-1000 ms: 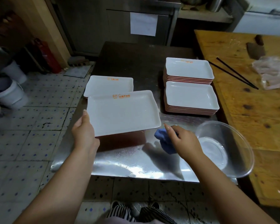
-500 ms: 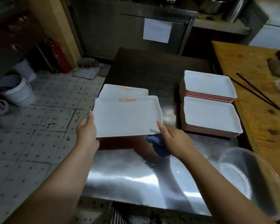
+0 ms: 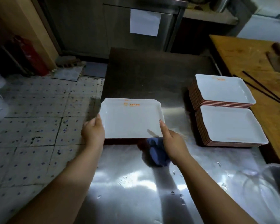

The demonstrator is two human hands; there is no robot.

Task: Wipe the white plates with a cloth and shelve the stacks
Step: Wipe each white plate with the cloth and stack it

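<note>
Steel table point(image 3: 136, 188): shiny, wet-looking, closest to us.
Right hand point(image 3: 172, 143): curled round blue cloth point(image 3: 157, 153), forefinger up against plate edge.
Left hand point(image 3: 93, 132): gripping plate's left edge.
Plate point(image 3: 131, 119): white, over another plate.
Stacks point(image 3: 228, 110): two, farther right.

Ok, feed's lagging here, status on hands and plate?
Left hand grips plate. Right hand holds plate edge plus cloth. Two stacks untouched. Nothing blocking.

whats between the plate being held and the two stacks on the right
Only bare steel tabletop separates the held plate from the two stacks, as the head view shows. The right hand grips the plate's near corner there.
</note>
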